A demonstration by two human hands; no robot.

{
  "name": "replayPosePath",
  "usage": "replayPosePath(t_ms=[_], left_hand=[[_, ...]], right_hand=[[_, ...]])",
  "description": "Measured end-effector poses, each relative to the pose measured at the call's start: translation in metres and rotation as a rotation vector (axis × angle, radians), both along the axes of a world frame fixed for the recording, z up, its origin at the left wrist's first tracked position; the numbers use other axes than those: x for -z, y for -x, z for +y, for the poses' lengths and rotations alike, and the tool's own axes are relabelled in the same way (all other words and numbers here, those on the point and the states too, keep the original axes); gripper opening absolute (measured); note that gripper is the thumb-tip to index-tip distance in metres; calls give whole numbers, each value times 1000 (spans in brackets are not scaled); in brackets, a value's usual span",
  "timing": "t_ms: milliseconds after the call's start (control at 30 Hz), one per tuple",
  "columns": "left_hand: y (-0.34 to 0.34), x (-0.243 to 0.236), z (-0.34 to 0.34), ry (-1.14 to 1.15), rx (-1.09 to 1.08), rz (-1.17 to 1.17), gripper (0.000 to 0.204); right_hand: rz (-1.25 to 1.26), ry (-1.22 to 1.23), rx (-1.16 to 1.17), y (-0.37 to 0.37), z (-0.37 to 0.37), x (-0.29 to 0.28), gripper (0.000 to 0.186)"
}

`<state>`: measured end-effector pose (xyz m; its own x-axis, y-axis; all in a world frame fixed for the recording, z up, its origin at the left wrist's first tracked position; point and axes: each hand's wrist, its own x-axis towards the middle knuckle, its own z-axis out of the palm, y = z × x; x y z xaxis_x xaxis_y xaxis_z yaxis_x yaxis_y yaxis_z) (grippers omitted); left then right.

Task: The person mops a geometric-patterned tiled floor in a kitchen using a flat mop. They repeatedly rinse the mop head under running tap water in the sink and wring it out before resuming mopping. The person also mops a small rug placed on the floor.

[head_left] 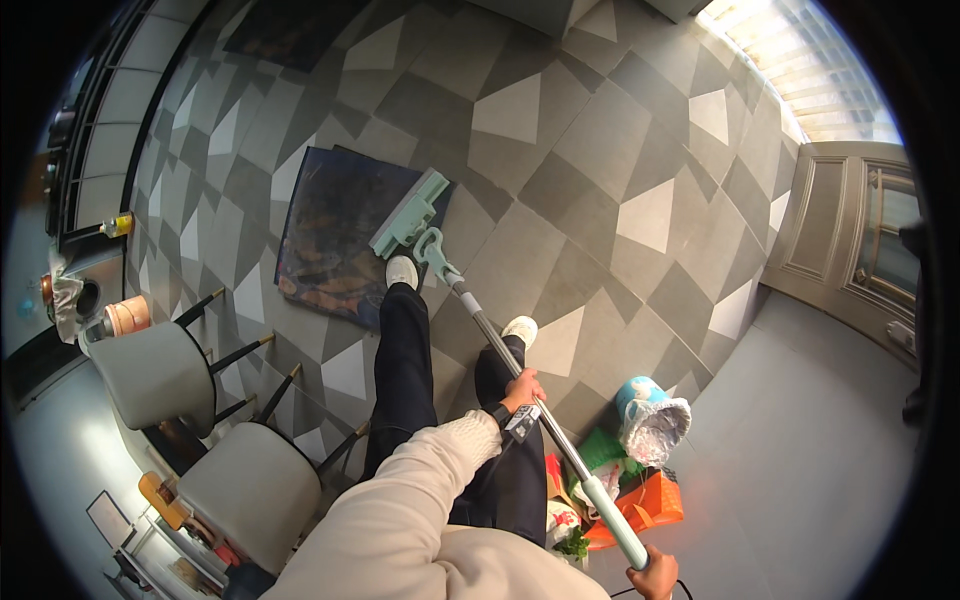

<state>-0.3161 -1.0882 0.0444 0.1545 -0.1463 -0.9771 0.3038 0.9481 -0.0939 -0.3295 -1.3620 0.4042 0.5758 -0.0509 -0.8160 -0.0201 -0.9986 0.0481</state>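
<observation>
A sponge mop [484,325] with a pale green head and a silver pole runs diagonally from the floor up to the lower right. My left hand [522,390] is closed around the middle of its pole; a dark band circles that wrist. At the top end, my right hand [655,573] grips the pale green handle. The mop head [410,214] rests over the right part of a dark patterned mat [335,235]. My left white shoe [402,272] is by the mop head, at the mat's edge, while my right shoe [520,330] stands on the tiles.
Two grey chairs [250,490] stand at the left. To my right are a lined blue bin [655,420], an orange bag [650,505] and other bags. A cabinet door [845,245] is at the far right. Grey patterned tiles [600,150] cover the floor.
</observation>
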Motion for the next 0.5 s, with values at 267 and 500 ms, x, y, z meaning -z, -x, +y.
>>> replayPosePath(t_ms=[267, 500], left_hand=[[-52, -9, 65, 39, -209, 47, 37], [-38, -49, 130, -92, -242, 102, 35]], right_hand=[[-129, 45, -247, -50, 32, 42, 26], [125, -138, -163, -70, 86, 15, 42]])
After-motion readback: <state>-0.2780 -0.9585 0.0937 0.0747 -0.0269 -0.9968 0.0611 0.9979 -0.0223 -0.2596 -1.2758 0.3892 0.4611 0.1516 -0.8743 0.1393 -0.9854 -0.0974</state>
